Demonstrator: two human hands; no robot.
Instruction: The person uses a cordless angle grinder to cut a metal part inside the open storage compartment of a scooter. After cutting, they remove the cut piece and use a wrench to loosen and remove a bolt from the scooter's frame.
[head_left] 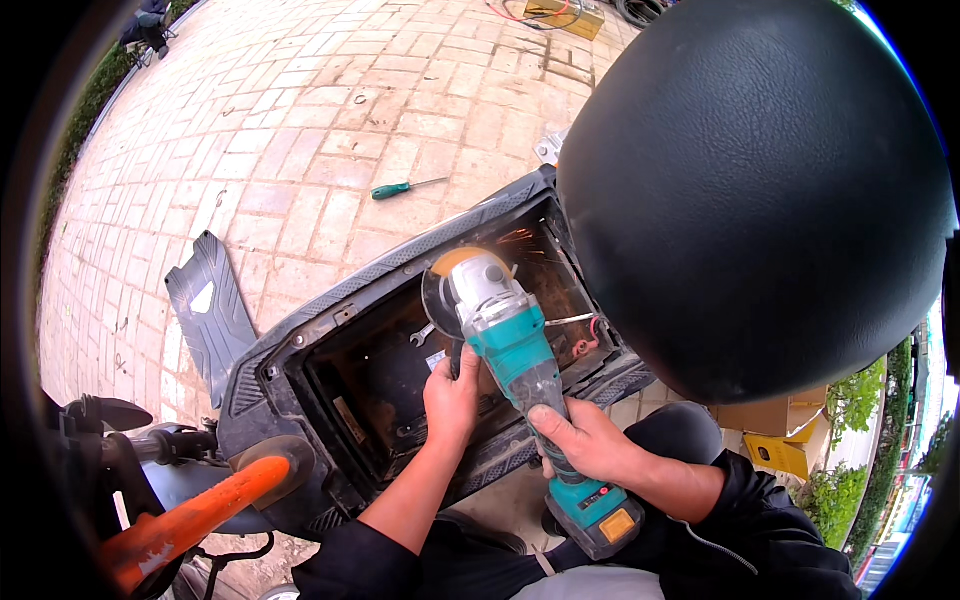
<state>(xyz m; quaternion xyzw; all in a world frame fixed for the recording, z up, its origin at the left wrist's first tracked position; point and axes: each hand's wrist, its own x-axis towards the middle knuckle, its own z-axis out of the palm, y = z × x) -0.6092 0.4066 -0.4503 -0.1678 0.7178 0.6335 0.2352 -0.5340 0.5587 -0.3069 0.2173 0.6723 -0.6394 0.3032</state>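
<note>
A teal cordless angle grinder (510, 355) is held over an open black compartment (330, 315) in a scooter body, and orange sparks fly near its yellow disc. My left hand (449, 405) is closed on the black side handle. My right hand (590, 440) wraps round the lower body, above the battery pack. Inside the compartment lie a wrench (420, 335) and red wire (585, 345); the exact spot where the disc touches is hidden by the tool.
A large black seat (750, 200) looms at right. An orange tube (200, 515) and handlebar are lower left. On the paving lie a green screwdriver (390, 190) and grey panel (210, 300). Cardboard boxes (790, 405) sit right, another box (565, 15) at top. A person (150, 25) sits far top-left.
</note>
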